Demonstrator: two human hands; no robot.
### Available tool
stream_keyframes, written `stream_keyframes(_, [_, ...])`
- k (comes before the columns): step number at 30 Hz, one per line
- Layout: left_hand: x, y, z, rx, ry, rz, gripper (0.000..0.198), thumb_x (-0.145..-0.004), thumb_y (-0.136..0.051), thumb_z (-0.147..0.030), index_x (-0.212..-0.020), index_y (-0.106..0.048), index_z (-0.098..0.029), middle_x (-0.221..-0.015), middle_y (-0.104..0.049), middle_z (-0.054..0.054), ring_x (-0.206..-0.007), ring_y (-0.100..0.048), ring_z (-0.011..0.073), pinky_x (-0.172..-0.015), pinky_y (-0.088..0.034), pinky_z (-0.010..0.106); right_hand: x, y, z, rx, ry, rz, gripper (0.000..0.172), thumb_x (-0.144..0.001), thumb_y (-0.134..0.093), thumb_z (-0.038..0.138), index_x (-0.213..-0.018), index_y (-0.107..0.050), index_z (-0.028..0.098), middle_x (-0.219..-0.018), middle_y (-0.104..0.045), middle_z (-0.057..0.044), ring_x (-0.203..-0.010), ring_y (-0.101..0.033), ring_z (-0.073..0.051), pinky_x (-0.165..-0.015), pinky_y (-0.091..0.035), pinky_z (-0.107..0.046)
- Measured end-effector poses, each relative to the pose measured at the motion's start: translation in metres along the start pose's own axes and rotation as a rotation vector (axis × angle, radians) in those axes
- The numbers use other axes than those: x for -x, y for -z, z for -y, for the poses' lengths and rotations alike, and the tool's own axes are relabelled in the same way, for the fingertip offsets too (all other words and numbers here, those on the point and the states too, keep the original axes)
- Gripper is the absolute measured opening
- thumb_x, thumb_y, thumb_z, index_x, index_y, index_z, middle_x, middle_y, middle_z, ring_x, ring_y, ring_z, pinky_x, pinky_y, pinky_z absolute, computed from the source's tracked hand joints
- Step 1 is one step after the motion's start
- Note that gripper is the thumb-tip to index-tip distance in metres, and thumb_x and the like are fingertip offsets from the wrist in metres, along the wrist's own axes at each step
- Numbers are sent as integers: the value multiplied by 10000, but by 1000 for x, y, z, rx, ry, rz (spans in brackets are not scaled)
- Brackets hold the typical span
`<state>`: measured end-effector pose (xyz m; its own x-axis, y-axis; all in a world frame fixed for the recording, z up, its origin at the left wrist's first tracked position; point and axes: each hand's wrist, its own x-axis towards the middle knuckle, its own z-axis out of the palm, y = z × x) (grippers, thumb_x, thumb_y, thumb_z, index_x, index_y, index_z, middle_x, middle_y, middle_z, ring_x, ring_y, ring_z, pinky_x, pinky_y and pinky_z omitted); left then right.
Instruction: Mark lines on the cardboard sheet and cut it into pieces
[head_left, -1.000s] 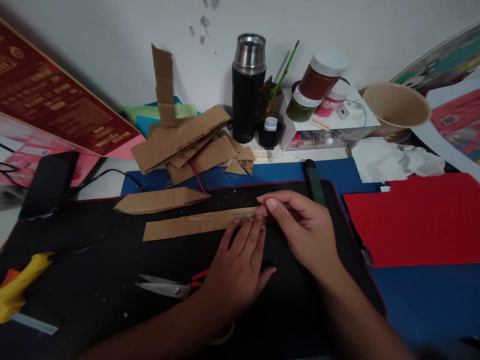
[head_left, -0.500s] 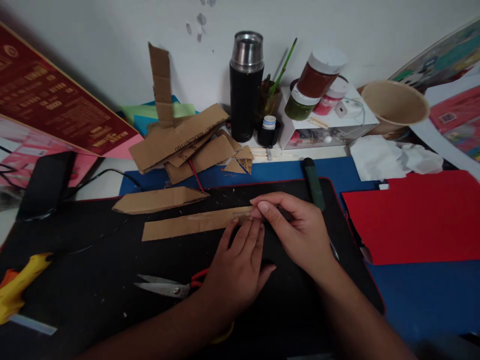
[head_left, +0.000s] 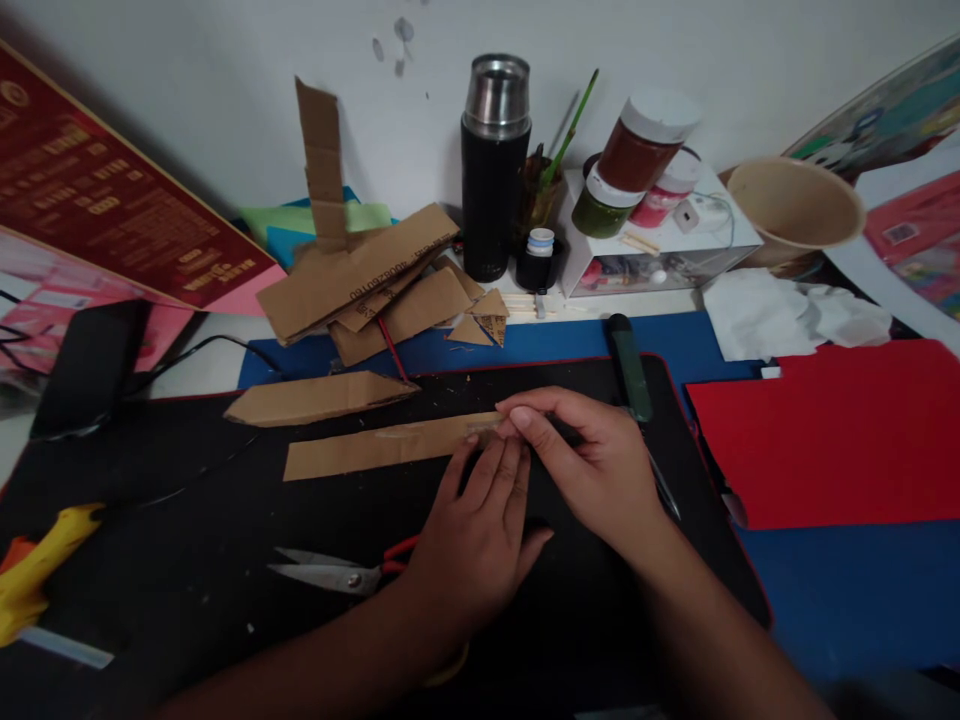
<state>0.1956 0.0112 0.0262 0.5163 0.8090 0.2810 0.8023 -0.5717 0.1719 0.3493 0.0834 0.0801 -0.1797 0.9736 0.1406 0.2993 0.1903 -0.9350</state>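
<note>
A narrow cardboard strip [head_left: 360,452] lies on the black mat, with shiny patches along its surface. My left hand [head_left: 480,515] rests palm down, its outstretched fingertips pressing the strip's lower edge near the right end. Thumb and index finger of my right hand [head_left: 592,455] pinch together at that same end, which they mostly cover. Above the strip lies a second cardboard piece [head_left: 322,398] with pointed ends. Red-handled scissors [head_left: 345,575] lie with parted blades, their handles partly under my left hand. A dark green-handled tool [head_left: 628,365] with a metal blade sits beyond my right hand.
Cardboard offcuts [head_left: 360,275] are piled at the back, beside a black flask [head_left: 493,200]. Paint jars [head_left: 637,150] stand on a small white drawer box [head_left: 660,270]. Red sheet [head_left: 832,440] lies right; a yellow glue gun [head_left: 52,560] lies left.
My right fingertips have shifted very slightly left at the strip's end. My left hand stays in place, and the strip looks unmoved.
</note>
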Motion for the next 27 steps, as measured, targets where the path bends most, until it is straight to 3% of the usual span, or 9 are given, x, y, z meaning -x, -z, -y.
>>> stream_keyframes(17, [2,-2,1,15,2,8,624,-1055,-547,-505,-1459,-614,-33,-1505,-657,210,-1460,-540,363,-1280,-314,540,-1,1,3,-15,-2,-1,136,-1030,-678,235,-1025,-814,250,-970,-850,-12,-863,-803,-184,-839,-627,-319])
stream_keyframes(27, [1,1,2,23,-7,-16,581,-1064,-538,-480,-1397,-657,-18,-1467,-683,220,-1425,-576,358,-1267,-332,538,0,0,2,-1,-14,18,139,-1033,-676,252,-1034,-815,251,-975,-850,-19,-875,-805,-195,-846,-638,-324])
